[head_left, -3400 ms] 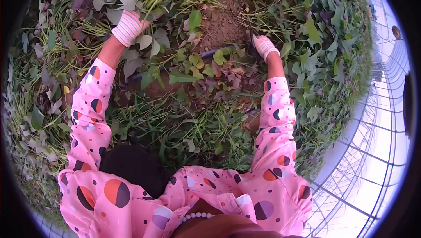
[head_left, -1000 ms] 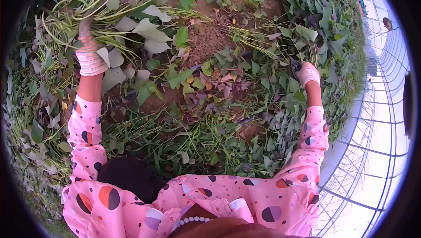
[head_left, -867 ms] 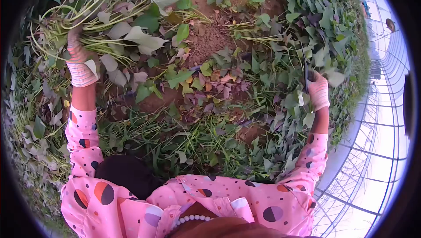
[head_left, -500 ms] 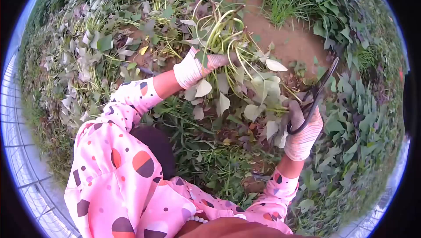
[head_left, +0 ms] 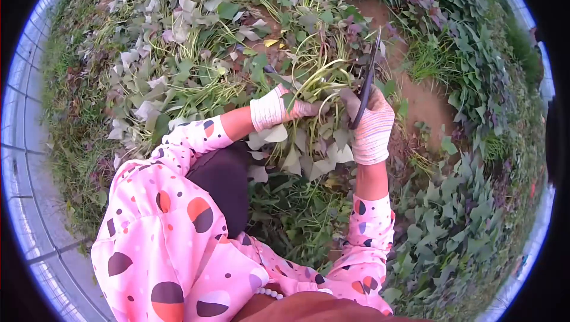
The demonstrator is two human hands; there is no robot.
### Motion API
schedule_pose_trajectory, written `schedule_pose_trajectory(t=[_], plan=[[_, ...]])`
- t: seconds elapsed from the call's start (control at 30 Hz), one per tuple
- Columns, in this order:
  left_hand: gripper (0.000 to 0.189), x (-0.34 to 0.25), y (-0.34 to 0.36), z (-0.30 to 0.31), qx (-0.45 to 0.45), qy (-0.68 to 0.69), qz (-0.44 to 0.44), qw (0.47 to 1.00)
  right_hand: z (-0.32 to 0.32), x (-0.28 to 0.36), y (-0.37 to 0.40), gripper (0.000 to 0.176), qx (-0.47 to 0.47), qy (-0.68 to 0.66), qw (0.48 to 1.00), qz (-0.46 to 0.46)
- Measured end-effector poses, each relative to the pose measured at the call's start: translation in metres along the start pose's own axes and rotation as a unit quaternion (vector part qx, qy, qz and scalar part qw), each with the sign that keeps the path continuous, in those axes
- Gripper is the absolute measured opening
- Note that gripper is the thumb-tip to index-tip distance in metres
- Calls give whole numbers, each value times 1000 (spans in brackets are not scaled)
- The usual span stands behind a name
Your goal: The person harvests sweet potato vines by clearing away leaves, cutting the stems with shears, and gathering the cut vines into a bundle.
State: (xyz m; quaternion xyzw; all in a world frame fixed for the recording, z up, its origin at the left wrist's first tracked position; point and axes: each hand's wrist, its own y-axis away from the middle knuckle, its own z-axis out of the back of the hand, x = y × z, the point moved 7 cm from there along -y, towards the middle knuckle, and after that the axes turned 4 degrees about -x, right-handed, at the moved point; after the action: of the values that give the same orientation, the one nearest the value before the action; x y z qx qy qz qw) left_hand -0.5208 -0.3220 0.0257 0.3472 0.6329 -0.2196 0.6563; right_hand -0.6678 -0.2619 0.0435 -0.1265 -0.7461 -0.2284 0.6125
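Note:
My left hand [head_left: 280, 108], in a striped glove, is closed around a bunch of leafy vine cuttings [head_left: 323, 75]. Their pale green stems stick up past the fingers, and grey-green heart-shaped leaves droop below. Close by on the right, my right hand [head_left: 374, 127] wears a matching glove and grips a pair of dark scissors [head_left: 366, 81] by the handles. The blades point up and away from me, beside the stem ends. Leaves partly cover the fingertips of both hands, and I cannot see whether the blades touch a stem.
Wilted cut vines [head_left: 196, 67] cover the ground at the left. Bare brown soil [head_left: 424, 99] runs along the right of my hands, with a grass tuft [head_left: 436, 61] on it. Dense growing vines [head_left: 457, 203] stand farther right. My dark-trousered knee [head_left: 222, 179] is below my left forearm.
My right hand has moved left and up with the scissors, close to the bunch. The left hand still holds the vines, now slightly lower in view. The camera view has shifted too.

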Motion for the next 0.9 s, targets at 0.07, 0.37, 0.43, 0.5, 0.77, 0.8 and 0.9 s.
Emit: schedule_pose_trajectory(t=[0.07, 0.37, 0.43, 0.5, 0.77, 0.8, 0.9], plan=[[43, -18, 13, -6, 15, -48, -48, 998, 6, 19, 30, 26, -28, 34, 999, -9], [52, -70, 72, -60, 174, -129, -104, 971, -1, 73, 156, 36, -131, 105, 986, 9], [47, -87, 100, -63, 205, -114, -93, 968, -7, 88, 175, 37, -151, 102, 982, 56], [42, -88, 107, -64, 240, -134, -174, 946, -14, 101, 201, 37, -170, 79, 980, 59], [55, -145, 180, -88, 285, -208, -149, 924, -20, 129, 296, 27, -247, -23, 958, 144], [55, -153, 190, -92, 286, -214, -158, 921, -13, 127, 305, 27, -258, -47, 951, 164], [54, -157, 206, -88, 221, -61, -66, 971, 3, 126, 333, 24, -309, -95, 928, 187]])
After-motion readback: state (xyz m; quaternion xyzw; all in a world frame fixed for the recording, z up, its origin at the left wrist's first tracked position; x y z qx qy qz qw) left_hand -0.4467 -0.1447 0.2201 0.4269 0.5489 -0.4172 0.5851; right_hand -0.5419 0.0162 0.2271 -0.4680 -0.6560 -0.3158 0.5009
